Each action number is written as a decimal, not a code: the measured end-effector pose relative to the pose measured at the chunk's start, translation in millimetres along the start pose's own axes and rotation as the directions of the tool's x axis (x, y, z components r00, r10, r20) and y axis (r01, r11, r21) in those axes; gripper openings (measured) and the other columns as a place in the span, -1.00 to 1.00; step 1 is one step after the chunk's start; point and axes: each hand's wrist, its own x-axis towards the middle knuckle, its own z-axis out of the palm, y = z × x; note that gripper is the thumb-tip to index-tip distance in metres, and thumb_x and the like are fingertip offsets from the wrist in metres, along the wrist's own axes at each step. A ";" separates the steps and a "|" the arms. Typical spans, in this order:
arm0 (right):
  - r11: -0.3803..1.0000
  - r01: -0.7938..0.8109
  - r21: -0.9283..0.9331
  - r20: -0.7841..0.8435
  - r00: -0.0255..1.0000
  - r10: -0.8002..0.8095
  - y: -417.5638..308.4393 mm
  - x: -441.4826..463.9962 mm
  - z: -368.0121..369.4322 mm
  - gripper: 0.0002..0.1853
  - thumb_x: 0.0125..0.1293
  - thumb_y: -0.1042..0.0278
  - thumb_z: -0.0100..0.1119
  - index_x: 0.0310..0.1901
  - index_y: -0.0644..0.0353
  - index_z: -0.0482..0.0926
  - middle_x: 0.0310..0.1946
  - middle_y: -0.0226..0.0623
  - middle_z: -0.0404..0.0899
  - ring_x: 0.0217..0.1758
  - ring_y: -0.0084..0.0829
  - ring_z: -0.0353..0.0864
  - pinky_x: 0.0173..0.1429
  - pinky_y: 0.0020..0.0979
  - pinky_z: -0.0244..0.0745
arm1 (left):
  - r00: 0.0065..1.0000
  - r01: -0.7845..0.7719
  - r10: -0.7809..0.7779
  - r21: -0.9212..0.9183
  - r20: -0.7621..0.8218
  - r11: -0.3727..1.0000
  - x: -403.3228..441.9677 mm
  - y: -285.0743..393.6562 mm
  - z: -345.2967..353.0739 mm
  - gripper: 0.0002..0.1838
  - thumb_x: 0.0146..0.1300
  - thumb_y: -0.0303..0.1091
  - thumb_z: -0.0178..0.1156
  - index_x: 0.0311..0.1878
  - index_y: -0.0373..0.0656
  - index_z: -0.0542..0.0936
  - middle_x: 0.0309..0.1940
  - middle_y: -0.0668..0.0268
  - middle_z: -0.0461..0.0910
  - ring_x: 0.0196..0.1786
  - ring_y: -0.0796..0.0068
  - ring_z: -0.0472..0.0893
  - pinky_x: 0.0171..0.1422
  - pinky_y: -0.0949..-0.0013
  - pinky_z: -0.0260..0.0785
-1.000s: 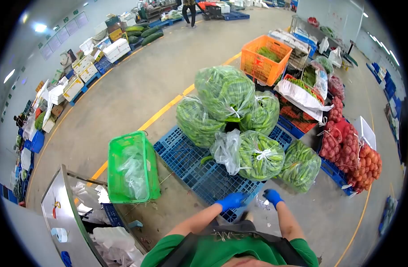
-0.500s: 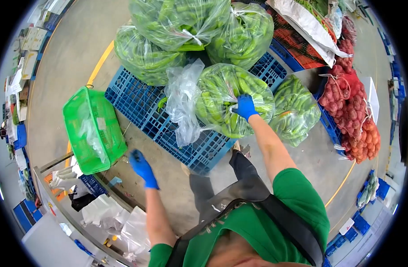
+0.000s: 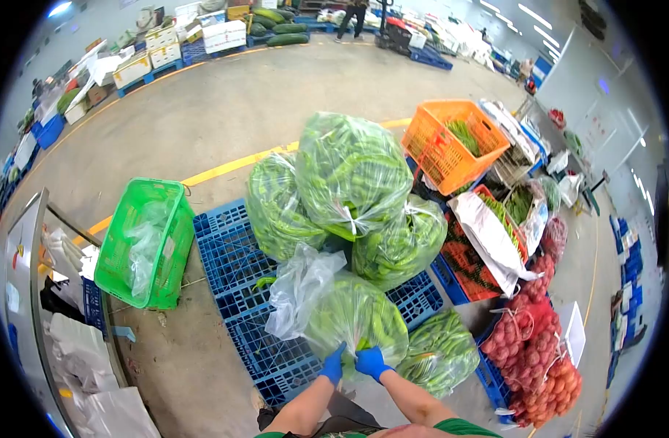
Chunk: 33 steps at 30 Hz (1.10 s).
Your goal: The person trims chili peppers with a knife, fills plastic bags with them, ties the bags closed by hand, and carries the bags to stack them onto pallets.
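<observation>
A clear plastic bag of long green peppers point(image 3: 364, 314) sits at the near edge of the blue pallet. My left hand point(image 3: 333, 365), in a blue glove, is closed on the near side of this bag. Close beside it, my right hand point(image 3: 372, 362), also gloved in blue, grips the gathered plastic. The fingertips are partly hidden by the film. Crumpled clear plastic point(image 3: 299, 292) lies against the bag's left side. Behind stand more pepper bags, with a large one point(image 3: 353, 175) stacked on top. Another bag of green peppers point(image 3: 438, 354) rests just to the right.
Left of the blue pallet point(image 3: 236, 292) stands a green crate point(image 3: 175, 274) with clear plastic inside. An orange crate point(image 3: 440, 150) and red net sacks point(image 3: 511, 337) line the right side. A metal-framed table point(image 3: 34, 241) is at far left. Further back, a person point(image 3: 353, 18) stands.
My left hand has come from near the green crate to the pepper bag. My right hand has shifted to the bag's near side, beside the left. The head view has tilted up.
</observation>
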 end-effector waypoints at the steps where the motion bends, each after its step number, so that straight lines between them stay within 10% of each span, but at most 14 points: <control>1: 1.000 0.015 -0.011 0.039 0.999 -0.015 -6.7 -2.9 -11.8 -0.76 -0.01 0.10 0.01 -0.54 0.05 0.58 -0.62 -0.17 0.54 -0.55 -0.12 0.53 -0.38 -0.12 0.38 | 0.991 -0.102 0.104 0.027 -0.088 0.994 -27.7 8.5 1.6 -0.55 0.08 -0.10 0.26 -0.05 -0.18 0.46 -0.27 0.20 0.53 -0.32 0.34 0.52 -0.20 0.29 0.42; 4: 0.997 0.047 -0.065 0.252 0.967 -0.029 -18.6 -6.9 -46.3 -0.75 0.03 0.09 -0.02 -0.51 0.04 0.58 -0.58 -0.18 0.56 -0.53 -0.13 0.54 -0.36 -0.11 0.38 | 0.962 0.243 -0.214 -0.176 0.168 0.954 -45.3 16.1 -18.7 -0.73 0.15 -0.20 0.17 -0.16 -0.14 0.47 -0.33 0.17 0.52 -0.30 0.24 0.53 -0.18 0.22 0.43; 11: 0.958 0.288 -0.002 0.402 0.877 -0.263 -118.0 -57.1 -130.6 -0.72 0.03 0.10 -0.04 -0.38 0.07 0.57 -0.46 -0.12 0.57 -0.39 -0.09 0.57 -0.31 -0.13 0.43 | 0.810 0.583 -0.388 -0.541 0.439 0.606 -49.8 -64.0 -112.4 -0.83 0.21 -0.31 0.00 -0.25 -0.21 0.46 -0.38 0.22 0.52 -0.34 0.29 0.53 -0.26 0.18 0.42; 13: 0.922 0.387 -0.019 0.603 0.740 -0.298 -165.9 -95.5 -155.5 -0.69 0.04 0.06 -0.03 -0.32 0.06 0.58 -0.44 -0.11 0.58 -0.39 -0.09 0.57 -0.30 -0.15 0.44 | 0.863 0.065 -0.137 0.162 0.487 0.985 -166.3 -14.1 -166.0 -0.69 0.12 -0.18 0.15 -0.19 -0.21 0.47 -0.42 0.26 0.54 -0.38 0.34 0.54 -0.37 0.26 0.36; 15: 0.913 0.406 0.043 0.530 0.765 -0.365 -221.4 -140.8 -197.4 -0.84 -0.01 0.17 0.04 -0.50 0.00 0.57 -0.44 -0.23 0.57 -0.43 -0.14 0.54 -0.37 -0.18 0.43 | 0.887 -0.460 0.246 0.786 0.390 0.414 -324.9 66.1 -182.0 -0.45 -0.06 -0.03 0.32 -0.07 -0.19 0.47 -0.29 0.22 0.55 -0.25 0.36 0.54 -0.18 0.22 0.36; 16: 0.905 0.419 0.070 0.551 0.740 -0.385 -232.2 -155.5 -196.4 -0.81 0.01 0.14 0.04 -0.48 0.01 0.58 -0.47 -0.21 0.56 -0.43 -0.12 0.55 -0.36 -0.18 0.44 | 0.595 -0.714 0.544 0.700 0.591 0.020 -372.1 82.8 -183.1 -0.47 -0.07 -0.06 0.29 -0.07 -0.17 0.46 -0.20 0.21 0.51 -0.13 0.35 0.49 -0.01 0.18 0.28; 18: 0.855 0.477 0.203 0.474 0.717 -0.512 -245.3 -178.4 -192.1 -0.73 0.04 0.06 0.07 -0.44 0.07 0.60 -0.52 -0.15 0.56 -0.42 -0.09 0.58 -0.32 -0.22 0.46 | 0.185 -0.714 0.609 0.531 0.771 -0.456 -409.1 71.9 -201.9 -0.50 -0.08 -0.10 0.24 -0.06 -0.13 0.45 -0.09 0.23 0.45 0.03 0.34 0.41 0.23 0.13 0.10; 21: 0.905 0.223 0.362 0.657 0.628 -0.418 -273.8 -183.3 -207.0 -0.71 0.01 0.04 0.15 -0.40 0.09 0.62 -0.53 -0.16 0.58 -0.44 -0.14 0.58 -0.32 -0.30 0.44 | 0.118 -0.767 0.520 0.411 0.846 -0.494 -359.8 12.1 -224.7 -0.57 -0.13 -0.19 0.13 -0.11 -0.09 0.47 -0.11 0.30 0.45 0.04 0.27 0.39 0.25 0.11 0.06; 22: 0.916 0.161 0.368 0.695 0.607 -0.386 -277.2 -176.3 -202.2 -0.71 0.00 0.05 0.19 -0.39 0.10 0.63 -0.52 -0.17 0.59 -0.46 -0.17 0.58 -0.33 -0.33 0.43 | 0.062 -0.906 0.682 0.328 0.729 -0.269 -435.4 40.1 -227.3 -0.61 -0.09 -0.07 0.26 -0.23 -0.13 0.58 -0.40 0.14 0.57 -0.32 0.23 0.58 -0.24 0.19 0.39; 25: 0.924 0.065 0.377 0.734 0.587 -0.340 -368.3 -194.9 -222.7 -0.75 -0.01 0.12 0.22 -0.38 0.11 0.64 -0.55 -0.16 0.58 -0.51 -0.21 0.57 -0.35 -0.36 0.41 | 0.449 -0.719 0.560 0.654 0.696 -0.236 -513.9 44.8 -267.6 -0.71 -0.09 -0.10 0.25 -0.46 -0.15 0.60 -0.60 0.15 0.53 -0.49 0.15 0.53 -0.40 0.15 0.34; 26: 0.857 -0.231 0.460 0.786 0.555 -0.273 -360.0 -194.6 -183.2 -0.76 0.00 0.16 0.24 -0.36 0.12 0.65 -0.56 -0.13 0.56 -0.54 -0.20 0.56 -0.39 -0.38 0.41 | 0.393 -0.661 0.672 0.701 0.628 -0.269 -508.2 35.5 -286.2 -0.74 -0.14 -0.12 0.26 -0.57 -0.14 0.59 -0.60 0.15 0.53 -0.53 0.10 0.51 -0.45 0.14 0.31; 29: 0.620 0.725 0.301 0.512 0.426 -0.746 -496.8 -185.3 -246.9 -0.78 0.05 0.17 0.22 -0.38 0.15 0.64 -0.58 -0.10 0.55 -0.56 -0.20 0.55 -0.41 -0.36 0.41 | 0.381 -0.714 0.739 0.685 0.555 -0.146 -567.6 60.4 -350.8 -0.77 -0.15 -0.15 0.26 -0.52 -0.12 0.61 -0.59 0.17 0.53 -0.51 0.11 0.52 -0.45 0.15 0.31; 31: 0.665 0.732 0.148 0.675 0.417 -0.609 -601.9 -187.4 -294.8 -0.72 -0.12 0.18 0.31 -0.41 0.20 0.63 -0.55 -0.09 0.56 -0.47 -0.17 0.58 -0.31 -0.34 0.41 | 0.406 -0.688 0.816 0.725 0.411 -0.023 -623.5 83.3 -396.1 -0.71 -0.16 -0.11 0.29 -0.44 -0.12 0.62 -0.56 0.17 0.54 -0.43 0.11 0.55 -0.38 0.17 0.34; 33: 0.328 0.870 0.369 0.293 0.227 -0.929 -688.6 -208.7 -320.3 -0.83 0.04 0.27 0.18 -0.54 0.17 0.61 -0.69 -0.09 0.48 -0.61 -0.08 0.48 -0.43 -0.26 0.41 | 0.401 -0.751 0.870 0.647 0.287 0.133 -687.1 94.0 -445.4 -0.69 -0.14 -0.10 0.29 -0.40 -0.14 0.63 -0.55 0.15 0.55 -0.40 0.10 0.55 -0.34 0.18 0.36</control>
